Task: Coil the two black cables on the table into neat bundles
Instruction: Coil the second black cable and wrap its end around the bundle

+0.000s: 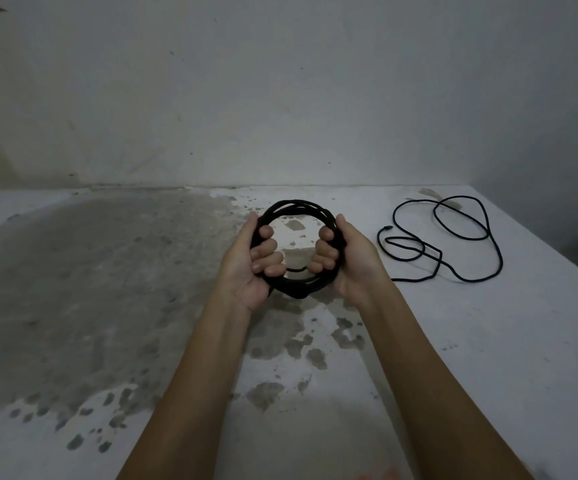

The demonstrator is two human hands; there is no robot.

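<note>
Left hand point(258, 258) and right hand point(344, 256) clench opposite sides of the coiled cable point(296, 209), keeping its loops gathered; loose cable point(454, 237) sprawls right on the table point(488, 341).

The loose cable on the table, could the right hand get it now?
Probably not yet. The right hand and left hand both grip the coiled cable. The loose cable lies uncovered just to its right, so once freed, the way looks open.
</note>
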